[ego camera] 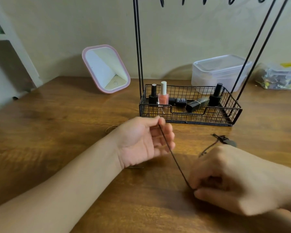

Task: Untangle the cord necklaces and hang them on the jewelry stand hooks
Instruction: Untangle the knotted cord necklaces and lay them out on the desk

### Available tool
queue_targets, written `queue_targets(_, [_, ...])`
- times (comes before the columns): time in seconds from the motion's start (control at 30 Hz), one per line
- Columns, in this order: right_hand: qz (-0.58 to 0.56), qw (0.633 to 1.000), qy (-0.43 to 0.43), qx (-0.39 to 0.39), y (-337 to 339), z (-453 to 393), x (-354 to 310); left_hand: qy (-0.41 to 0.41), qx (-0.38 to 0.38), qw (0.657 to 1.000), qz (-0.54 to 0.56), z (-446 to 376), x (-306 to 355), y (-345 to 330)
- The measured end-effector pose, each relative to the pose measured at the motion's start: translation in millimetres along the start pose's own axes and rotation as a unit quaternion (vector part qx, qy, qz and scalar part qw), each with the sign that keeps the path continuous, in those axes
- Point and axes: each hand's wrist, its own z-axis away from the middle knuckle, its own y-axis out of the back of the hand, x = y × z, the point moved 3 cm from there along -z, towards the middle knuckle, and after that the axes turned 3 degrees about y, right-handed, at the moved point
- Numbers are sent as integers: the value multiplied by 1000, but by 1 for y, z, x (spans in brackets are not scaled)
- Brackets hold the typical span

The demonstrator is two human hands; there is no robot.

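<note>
A black cord (173,157) runs taut between both hands over a wooden table (65,118). The left hand (141,142), palm up, pinches its upper end between thumb and forefinger; the right hand (233,180), knuckles up, pinches its lower end with curled fingers. Beyond the right hand, more dark cord with a dark pendant (225,141) lies on the table. A tan cord (110,128) peeks out behind the left wrist.

The jewelry stand (191,113) sits just behind the hands: a black wire basket with thin uprights and hooks (183,1) at the top edge. In the basket stand two black bottles (152,95), one at each end, and a pink polish bottle (163,95); another black bottle and a dark lipstick tube (197,104) lie on their sides. Behind it sits a clear lidded tub (220,71), contents unclear. A pink-framed mirror (106,68) leans by the wall.
</note>
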Motion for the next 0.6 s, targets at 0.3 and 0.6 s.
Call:
queue_targets(0.3, [-81, 979, -79, 168, 13, 4, 13, -164, 68, 943, -281, 13, 9, -10])
queue_targets(0.6, [-225, 888, -101, 388, 15, 3, 20, -222, 76, 887, -397, 10, -5, -17])
